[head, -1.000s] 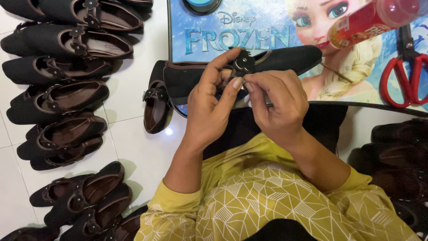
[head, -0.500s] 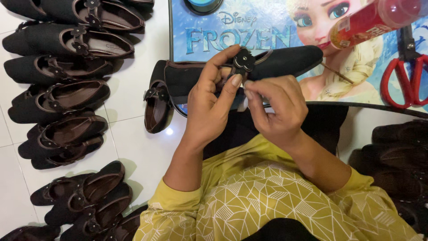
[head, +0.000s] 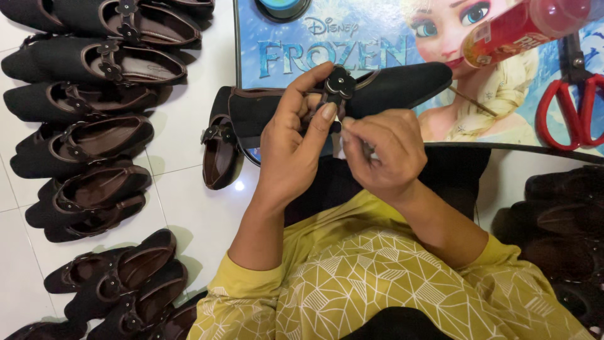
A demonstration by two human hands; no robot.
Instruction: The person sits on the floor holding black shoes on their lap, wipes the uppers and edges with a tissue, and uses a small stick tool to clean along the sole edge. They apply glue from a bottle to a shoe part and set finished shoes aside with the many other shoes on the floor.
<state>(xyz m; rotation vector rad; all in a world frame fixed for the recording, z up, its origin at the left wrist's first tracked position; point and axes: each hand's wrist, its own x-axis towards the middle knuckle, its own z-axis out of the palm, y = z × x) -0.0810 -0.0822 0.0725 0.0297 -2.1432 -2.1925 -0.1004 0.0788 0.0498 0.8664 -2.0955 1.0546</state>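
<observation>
— Head view, centre?
— Black shoe, held up on its side above the lap, toe pointing right, heel end near the left hand. Lies across the lower edge of a blue picture board.
— Left hand?
— Curled around the shoe's middle, thumb and forefinger pinching at the flower-shaped brown ornament on the strap.
— Right hand?
— Closed into a loose fist just below the ornament, fingertips pressed together on something thin. Too small to name. Touching the left thumb, or very near it.
— Beside the held shoe?
— A second shoe standing on the white tiled floor, brown lining showing, just left of the left wrist.
— Further left?
— Rows of matching black shoes with brown insides, lined up along the left edge from top to bottom.
— On the board?
— Red-handled scissors at the right, a red and clear bottle lying tilted at the top right, a round teal lid or tub at the top edge.
— Right edge?
— More dark shoes in shadow, hard to count.
— Bottom?
— Yellow patterned sleeves and lap.
</observation>
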